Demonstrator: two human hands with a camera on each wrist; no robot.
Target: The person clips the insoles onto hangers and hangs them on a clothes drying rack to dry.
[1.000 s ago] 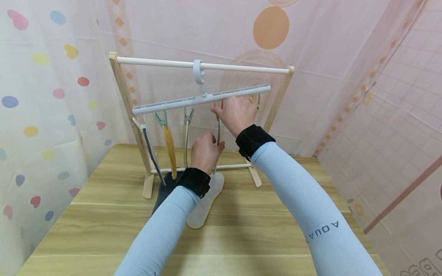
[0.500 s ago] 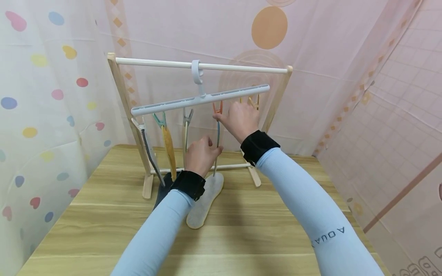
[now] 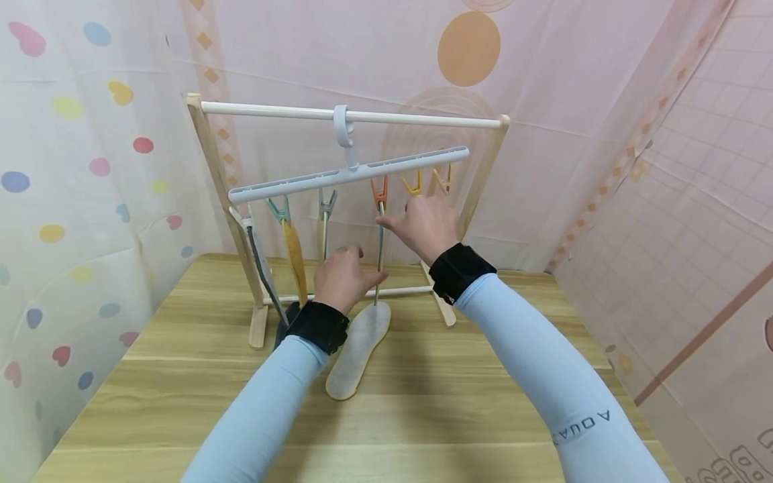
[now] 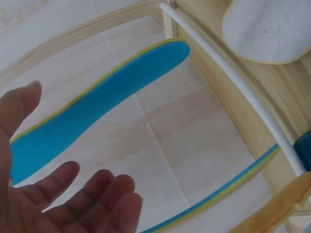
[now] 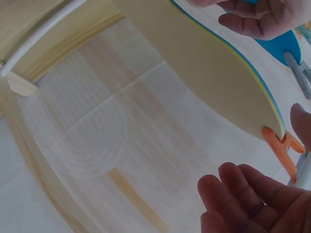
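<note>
A grey clip hanger (image 3: 350, 173) hangs from the white rod of a wooden rack (image 3: 199, 168). Its orange clip (image 3: 379, 190) (image 5: 284, 145) holds a blue insole (image 3: 380, 248) (image 4: 97, 107) with a yellow underside (image 5: 209, 68). My left hand (image 3: 344, 275) (image 4: 58, 194) hovers just left of the insole's lower part with its fingers spread, holding nothing. My right hand (image 3: 425, 225) (image 5: 243, 199) is just right of the insole below the clip, fingers relaxed and apart from it.
Other insoles hang from clips to the left: a dark one (image 3: 261, 261), a tan one (image 3: 296, 255) and another blue-yellow one (image 3: 325, 248). A white insole (image 3: 359, 349) and a dark insole (image 3: 286, 318) lie on the wooden table (image 3: 423, 416). Two yellow clips (image 3: 429, 182) hang bare.
My right hand came down from the orange clip and let it go. My left hand released the blue insole and drew back a little. The insole now hangs by itself.
</note>
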